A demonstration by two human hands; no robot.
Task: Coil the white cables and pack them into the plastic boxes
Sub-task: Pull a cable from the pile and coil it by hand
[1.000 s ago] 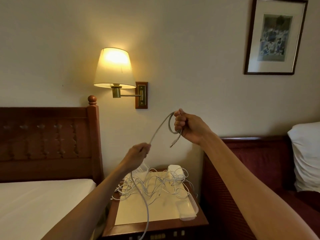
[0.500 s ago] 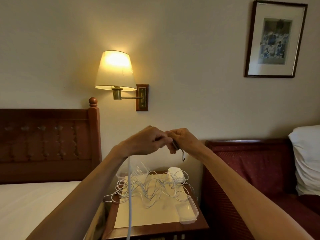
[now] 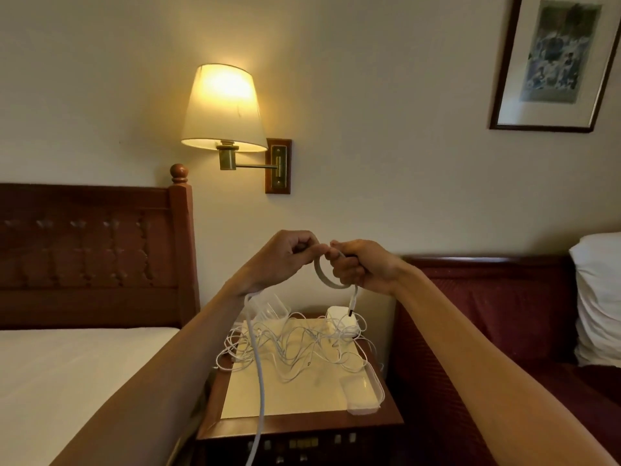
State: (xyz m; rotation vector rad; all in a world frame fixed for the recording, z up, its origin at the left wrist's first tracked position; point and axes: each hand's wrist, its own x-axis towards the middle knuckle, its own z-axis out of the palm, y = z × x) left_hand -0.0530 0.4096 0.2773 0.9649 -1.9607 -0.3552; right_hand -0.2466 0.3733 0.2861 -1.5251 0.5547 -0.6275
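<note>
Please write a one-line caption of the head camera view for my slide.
Left hand and right hand coil a white cable above tangled cables on a nightstand.

Cable (image 3: 257, 381) end below bottom edge

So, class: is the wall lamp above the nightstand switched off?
No: the wall lamp glows bright yellow through its shade and throws warm light on the wall above the nightstand.

Open air above the nightstand (image 3: 302, 423). Blocked low by tangled cables (image 3: 295, 344), 1 plastic box (image 3: 364, 391) right, headboard (image 3: 181, 250) left.
</note>
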